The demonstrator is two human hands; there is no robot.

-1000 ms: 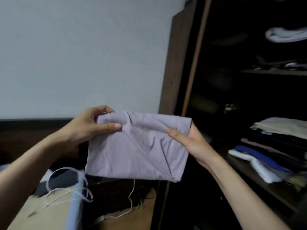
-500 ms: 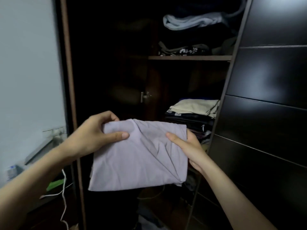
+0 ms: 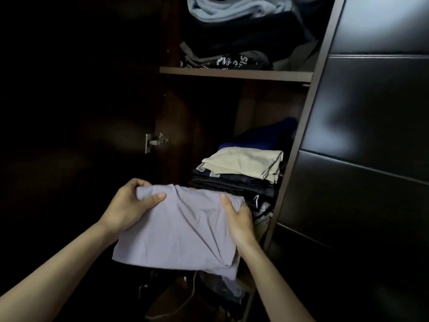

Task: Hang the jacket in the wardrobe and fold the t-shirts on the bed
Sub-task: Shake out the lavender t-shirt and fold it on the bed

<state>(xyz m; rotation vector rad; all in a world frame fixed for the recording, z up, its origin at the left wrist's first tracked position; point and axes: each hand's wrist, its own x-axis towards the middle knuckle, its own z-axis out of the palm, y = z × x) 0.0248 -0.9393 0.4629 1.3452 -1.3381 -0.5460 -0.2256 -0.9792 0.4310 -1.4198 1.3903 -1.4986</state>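
A folded lilac t-shirt point(image 3: 183, 231) hangs in front of the open wardrobe, held at its top edge by both hands. My left hand point(image 3: 130, 205) grips its upper left corner, thumb across the front. My right hand point(image 3: 238, 219) grips its upper right side, thumb on the front and fingers behind. The shirt sits just in front of and below a stack of folded clothes point(image 3: 243, 175) topped by a beige garment point(image 3: 246, 162) on the wardrobe's middle level. No jacket or bed is in view.
A wooden shelf point(image 3: 236, 74) above carries dark garments and a pale blue one point(image 3: 234, 8). A dark panelled wardrobe door point(image 3: 371, 135) fills the right. A metal hinge point(image 3: 155, 141) shows on the left inner wall. Loose clothes and a cord lie at the wardrobe bottom point(image 3: 197, 296).
The view has swung from the white wall to the wardrobe interior and closed in. Both hands have carried the folded shirt forward, up to the stack of clothes.
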